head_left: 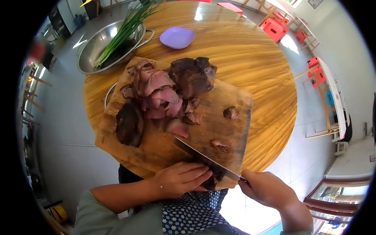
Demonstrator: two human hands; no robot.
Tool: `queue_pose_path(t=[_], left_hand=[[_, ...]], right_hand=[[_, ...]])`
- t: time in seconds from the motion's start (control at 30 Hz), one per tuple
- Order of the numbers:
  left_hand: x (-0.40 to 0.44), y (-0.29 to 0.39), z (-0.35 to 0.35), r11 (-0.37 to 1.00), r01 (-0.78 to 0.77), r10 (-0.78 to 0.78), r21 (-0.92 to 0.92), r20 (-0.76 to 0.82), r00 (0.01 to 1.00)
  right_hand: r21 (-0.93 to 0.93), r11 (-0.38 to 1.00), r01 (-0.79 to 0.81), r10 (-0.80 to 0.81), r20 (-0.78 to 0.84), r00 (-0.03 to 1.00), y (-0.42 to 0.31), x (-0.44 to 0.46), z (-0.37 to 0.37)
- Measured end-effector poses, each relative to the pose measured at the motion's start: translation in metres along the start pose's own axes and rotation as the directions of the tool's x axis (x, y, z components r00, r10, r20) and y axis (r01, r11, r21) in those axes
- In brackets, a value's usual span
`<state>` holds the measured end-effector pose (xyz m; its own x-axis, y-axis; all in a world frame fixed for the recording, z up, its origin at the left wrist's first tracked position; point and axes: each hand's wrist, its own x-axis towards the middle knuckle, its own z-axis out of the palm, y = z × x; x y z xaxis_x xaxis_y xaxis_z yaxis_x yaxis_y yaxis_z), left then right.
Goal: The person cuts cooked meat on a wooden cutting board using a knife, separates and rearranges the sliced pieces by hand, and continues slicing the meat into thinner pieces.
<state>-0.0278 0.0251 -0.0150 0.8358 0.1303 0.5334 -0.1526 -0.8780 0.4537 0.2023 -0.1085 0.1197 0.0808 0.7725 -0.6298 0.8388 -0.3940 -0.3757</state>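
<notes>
My right hand [266, 188] is wrapped round the handle of a kitchen knife [213, 162]. Its blade slants across the front of a wooden cutting board [156, 150], tip toward the pile of sliced meat. Close behind the blade, my left hand [182, 179] has its fingers together on a dark piece of meat [210, 183], which the hand and blade partly cover. Pink meat slices [158, 92] lie heaped at the board's far left side. Beside them sit a large dark meat chunk [194, 76] and another dark chunk [130, 124].
Two small meat bits, a round one [231, 112] and a flat one [221, 145], lie on the board's right side. Beyond the board are a steel bowl [87, 58] with green stalks [125, 35] and a purple plate [177, 38] on the round wooden table [270, 98].
</notes>
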Motion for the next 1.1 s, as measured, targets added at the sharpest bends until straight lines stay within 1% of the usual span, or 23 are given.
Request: queue_pose_path(t=[0.03,0.07,0.1,0.13,0.17,0.2,0.23,0.27,0.33,0.37,0.4,0.47,0.5,0.57,0.6,0.67,0.7,0.77,0.87,0.9,0.97,1.1], left_hand=[[-0.002,0.001,0.001,1.0,-0.021,0.021,0.008,0.009,1.0],[-0.005,0.002,0.004,1.0,-0.003,0.003,0.017,0.005,1.0],[-0.006,0.003,0.008,1.0,0.009,-0.009,0.022,0.002,1.0],[-0.006,0.004,0.01,0.999,-0.028,0.028,0.025,0.013,1.0],[-0.007,0.007,0.01,0.999,-0.009,0.008,0.051,0.016,1.0],[-0.008,0.009,0.007,0.997,0.019,-0.02,0.08,0.016,1.0],[-0.005,0.01,0.005,0.995,-0.004,0.002,0.097,0.025,1.0],[-0.004,0.012,0.004,0.993,0.004,-0.008,0.115,0.034,0.999],[-0.006,0.016,0.006,0.992,0.022,-0.027,0.128,0.038,0.999],[-0.005,0.015,0.01,0.993,0.037,-0.037,0.112,-0.006,0.999],[-0.006,0.015,0.011,0.994,0.051,-0.046,0.095,-0.05,0.998],[-0.006,0.012,0.011,0.997,0.027,-0.023,0.077,-0.058,0.998],[-0.005,0.011,0.01,0.999,0.003,0.0,0.052,-0.058,0.998],[-0.004,0.01,0.01,0.999,0.0,0.002,0.042,-0.062,0.998],[-0.004,0.01,0.011,0.999,0.003,-0.001,0.034,-0.065,0.998],[-0.004,0.009,0.012,1.0,0.01,-0.008,0.027,-0.088,0.996],[-0.005,0.01,0.013,0.999,0.018,-0.015,0.031,-0.1,0.995],[-0.008,0.009,0.014,0.999,0.013,-0.01,0.032,-0.108,0.994],[-0.009,0.009,0.014,0.999,0.002,0.004,0.052,-0.115,0.993],[-0.008,0.009,0.014,0.998,-0.007,0.015,0.07,-0.113,0.993],[-0.007,0.01,0.014,0.998,0.001,0.007,0.066,-0.118,0.993],[-0.01,0.009,0.015,0.996,0.007,0.002,0.089,-0.104,0.995]], right_hand=[[0.027,0.998,0.054,-0.052,-0.049,0.997,0.001,0.006,0.006],[0.051,0.993,0.103,-0.097,-0.103,0.99,0.002,0.009,0.013],[0.006,0.984,0.18,-0.177,-0.153,0.972,-0.002,0.012,0.023],[-0.047,0.966,0.254,-0.258,-0.203,0.944,-0.006,0.016,0.032],[-0.037,0.968,0.25,-0.251,-0.237,0.938,-0.008,0.02,0.038],[-0.045,0.956,0.289,-0.291,-0.259,0.921,-0.011,0.025,0.042],[-0.063,0.941,0.331,-0.335,-0.28,0.9,-0.01,0.028,0.041],[-0.062,0.94,0.336,-0.339,-0.298,0.893,-0.006,0.027,0.038],[0.003,0.955,0.298,-0.288,-0.236,0.928,0.003,0.023,0.032],[0.056,0.942,0.332,-0.305,-0.28,0.91,0.01,0.022,0.029],[0.048,0.941,0.336,-0.311,-0.276,0.91,0.018,0.022,0.025],[0.038,0.938,0.344,-0.311,-0.339,0.888,0.032,0.022,0.013],[0.033,0.94,0.341,-0.31,-0.341,0.888,0.036,0.02,0.007],[0.062,0.914,0.401,-0.333,-0.452,0.827,0.04,0.017,0.0],[0.058,0.917,0.395,-0.33,-0.447,0.831,0.036,0.012,-0.003],[0.135,0.943,0.305,-0.234,-0.386,0.893,0.025,-0.006,-0.012],[0.136,0.945,0.299,-0.229,-0.379,0.897,0.023,-0.013,-0.011],[0.05,0.969,0.24,-0.195,-0.435,0.879,0.022,-0.026,-0.005],[0.043,0.975,0.218,-0.178,-0.433,0.883,0.023,-0.04,0.008],[0.043,0.975,0.219,-0.181,-0.425,0.887,0.022,-0.044,0.013],[-0.043,0.988,0.148,-0.153,-0.387,0.909,0.02,-0.049,0.02],[-0.064,0.987,0.15,-0.163,-0.339,0.927,0.015,-0.053,0.025]])
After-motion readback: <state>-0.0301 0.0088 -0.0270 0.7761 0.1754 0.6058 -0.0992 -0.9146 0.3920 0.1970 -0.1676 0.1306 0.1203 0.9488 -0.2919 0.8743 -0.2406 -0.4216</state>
